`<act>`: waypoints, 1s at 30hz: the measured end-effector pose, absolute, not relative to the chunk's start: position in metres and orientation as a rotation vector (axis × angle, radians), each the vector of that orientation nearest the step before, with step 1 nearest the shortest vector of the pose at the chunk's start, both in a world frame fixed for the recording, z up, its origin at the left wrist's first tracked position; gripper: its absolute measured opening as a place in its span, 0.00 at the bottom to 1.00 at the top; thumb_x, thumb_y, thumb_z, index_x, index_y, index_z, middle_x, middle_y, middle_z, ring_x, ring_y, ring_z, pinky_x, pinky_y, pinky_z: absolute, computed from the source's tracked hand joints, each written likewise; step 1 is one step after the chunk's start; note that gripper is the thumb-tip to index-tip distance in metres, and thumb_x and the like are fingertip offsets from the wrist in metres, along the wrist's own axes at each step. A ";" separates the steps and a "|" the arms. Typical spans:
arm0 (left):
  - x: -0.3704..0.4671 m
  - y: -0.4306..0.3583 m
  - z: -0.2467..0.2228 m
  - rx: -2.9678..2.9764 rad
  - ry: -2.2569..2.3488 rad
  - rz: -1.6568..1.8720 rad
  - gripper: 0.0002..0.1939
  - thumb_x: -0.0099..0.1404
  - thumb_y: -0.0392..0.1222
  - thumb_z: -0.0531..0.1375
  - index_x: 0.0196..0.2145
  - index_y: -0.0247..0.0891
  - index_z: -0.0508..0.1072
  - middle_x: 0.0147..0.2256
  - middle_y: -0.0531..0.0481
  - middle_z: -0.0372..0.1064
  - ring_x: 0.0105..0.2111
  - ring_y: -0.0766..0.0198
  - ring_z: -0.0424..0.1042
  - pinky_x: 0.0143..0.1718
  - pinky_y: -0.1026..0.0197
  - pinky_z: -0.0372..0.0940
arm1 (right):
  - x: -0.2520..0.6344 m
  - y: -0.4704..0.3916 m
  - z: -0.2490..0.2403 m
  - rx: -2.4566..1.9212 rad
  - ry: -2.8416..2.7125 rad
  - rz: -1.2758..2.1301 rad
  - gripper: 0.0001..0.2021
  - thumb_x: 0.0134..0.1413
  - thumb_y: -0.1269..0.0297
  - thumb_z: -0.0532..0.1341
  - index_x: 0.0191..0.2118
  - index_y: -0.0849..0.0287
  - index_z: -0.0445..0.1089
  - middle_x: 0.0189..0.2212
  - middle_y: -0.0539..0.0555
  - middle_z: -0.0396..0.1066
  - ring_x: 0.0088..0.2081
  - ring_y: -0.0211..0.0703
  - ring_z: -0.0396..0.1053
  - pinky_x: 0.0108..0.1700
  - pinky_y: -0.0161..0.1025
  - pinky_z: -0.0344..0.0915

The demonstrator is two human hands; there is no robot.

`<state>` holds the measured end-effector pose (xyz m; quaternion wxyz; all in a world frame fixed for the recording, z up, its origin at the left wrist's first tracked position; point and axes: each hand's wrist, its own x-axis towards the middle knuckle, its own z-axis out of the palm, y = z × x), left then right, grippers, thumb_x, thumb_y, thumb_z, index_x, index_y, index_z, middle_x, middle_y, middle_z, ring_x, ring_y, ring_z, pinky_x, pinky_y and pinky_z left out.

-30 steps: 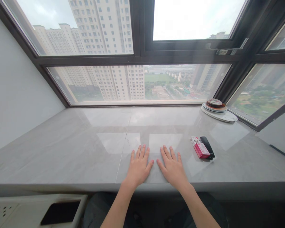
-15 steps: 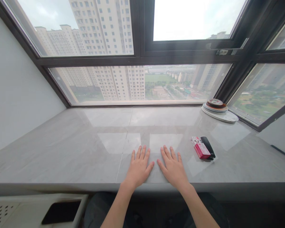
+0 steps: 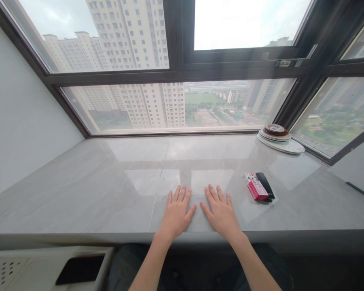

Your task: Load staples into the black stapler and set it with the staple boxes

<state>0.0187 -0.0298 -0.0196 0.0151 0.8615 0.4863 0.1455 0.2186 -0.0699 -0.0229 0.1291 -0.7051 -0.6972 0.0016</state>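
Both palms face down on a glossy grey stone windowsill (image 3: 87, 194), near its front edge. My left hand (image 3: 176, 214) lies flat with fingers apart, holding nothing. Beside it, a small gap away, my right hand (image 3: 220, 214) is also flat and spread, with nothing in it. To the right of that hand sits a small pink and white box (image 3: 257, 190), touching a black stapler-like object (image 3: 265, 186) on its right side.
A stack of plates (image 3: 276, 135) stands in the far right corner on a pale oval board (image 3: 286, 148). Dark window frames (image 3: 176, 76) rise behind the sill. Below its front edge at left is a white plastic unit (image 3: 42, 262) with a dark rectangular opening.
Neither hand has visibly moved on the sill. The whole view has shifted very slightly.
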 end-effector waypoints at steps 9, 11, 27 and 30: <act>0.018 -0.031 -0.019 2.658 1.496 0.489 0.31 0.76 0.56 0.46 0.72 0.50 0.51 0.73 0.48 0.43 0.74 0.49 0.40 0.71 0.36 0.42 | 0.218 -0.070 -0.021 -2.054 -2.021 0.039 0.32 0.71 0.45 0.44 0.75 0.50 0.48 0.75 0.49 0.40 0.75 0.58 0.33 0.71 0.62 0.32; 0.017 -0.031 -0.019 2.654 1.491 0.501 0.30 0.76 0.55 0.46 0.72 0.50 0.51 0.73 0.48 0.43 0.74 0.49 0.40 0.71 0.36 0.42 | 0.217 -0.070 -0.020 -2.058 -2.018 0.054 0.32 0.71 0.45 0.44 0.75 0.50 0.48 0.75 0.50 0.40 0.75 0.58 0.32 0.71 0.63 0.31; 0.019 -0.030 -0.020 2.655 1.518 0.482 0.31 0.76 0.53 0.47 0.72 0.49 0.51 0.74 0.49 0.43 0.74 0.49 0.39 0.71 0.36 0.42 | 0.220 -0.071 -0.022 -2.027 -2.020 0.064 0.32 0.71 0.47 0.45 0.75 0.50 0.48 0.75 0.51 0.41 0.75 0.58 0.33 0.71 0.64 0.31; 0.019 -0.030 -0.020 2.650 1.517 0.483 0.30 0.76 0.53 0.48 0.72 0.49 0.51 0.73 0.49 0.43 0.74 0.49 0.39 0.71 0.36 0.42 | 0.217 -0.070 -0.023 -1.991 -1.999 0.109 0.32 0.70 0.47 0.46 0.74 0.51 0.51 0.75 0.52 0.43 0.75 0.60 0.34 0.71 0.64 0.32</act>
